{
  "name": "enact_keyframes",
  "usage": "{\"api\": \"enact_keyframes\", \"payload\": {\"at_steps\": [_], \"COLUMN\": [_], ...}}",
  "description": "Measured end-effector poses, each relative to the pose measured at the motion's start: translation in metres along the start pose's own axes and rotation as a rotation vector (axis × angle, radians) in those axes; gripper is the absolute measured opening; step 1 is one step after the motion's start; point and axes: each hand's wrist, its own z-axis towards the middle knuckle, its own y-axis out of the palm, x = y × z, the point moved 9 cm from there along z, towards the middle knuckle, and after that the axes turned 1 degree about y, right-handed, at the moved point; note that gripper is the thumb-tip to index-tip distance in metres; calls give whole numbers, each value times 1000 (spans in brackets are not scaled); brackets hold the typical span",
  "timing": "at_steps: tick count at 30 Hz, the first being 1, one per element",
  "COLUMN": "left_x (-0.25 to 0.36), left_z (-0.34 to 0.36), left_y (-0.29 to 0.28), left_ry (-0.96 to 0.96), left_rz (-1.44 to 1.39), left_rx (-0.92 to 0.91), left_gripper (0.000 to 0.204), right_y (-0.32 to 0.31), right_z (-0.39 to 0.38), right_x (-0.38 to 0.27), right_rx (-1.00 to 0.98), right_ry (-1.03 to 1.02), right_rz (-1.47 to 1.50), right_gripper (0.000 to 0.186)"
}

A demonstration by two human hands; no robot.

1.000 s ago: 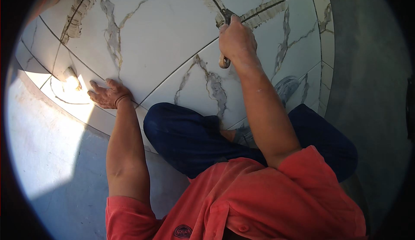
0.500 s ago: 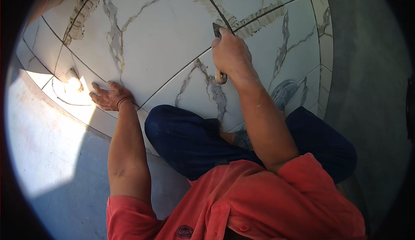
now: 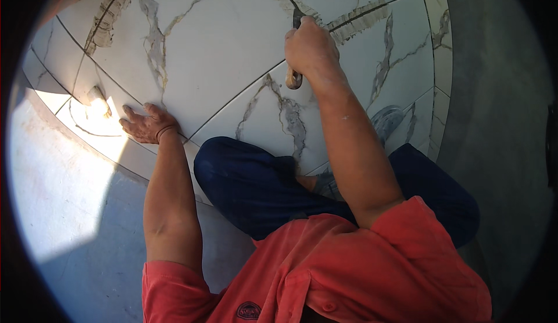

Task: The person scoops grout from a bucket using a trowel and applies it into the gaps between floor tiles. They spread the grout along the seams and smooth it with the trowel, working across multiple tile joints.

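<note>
My right hand is closed around the handle of a putty knife. Its blade reaches up to a dark joint between white, grey-veined tiles, where the joints meet at the upper middle. Greyish smeared grout lines the joint to the right of the knife. My left hand rests flat on the tiles at the left with its fingers spread, holding nothing. Most of the blade's edge is too small to make out.
In the sunlit patch by my left hand lies a small pale, rounded object, partly washed out. More grout smears follow a joint at the upper left. My grey shoe stands on the tiles; grey floor borders them on the right.
My right hand and the putty knife have moved away from me, up toward the far joint, and the blade has turned. My left hand stays in place.
</note>
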Motion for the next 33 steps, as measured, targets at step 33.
{"api": "enact_keyframes", "payload": {"at_steps": [33], "left_x": [3], "left_z": [-4], "left_y": [-4], "left_ry": [-35], "left_rz": [-5], "left_rx": [-37], "left_gripper": [77], "right_y": [-9], "right_z": [-5], "right_x": [-2], "right_rx": [88], "right_ry": [-75], "right_rz": [53], "right_gripper": [36]}}
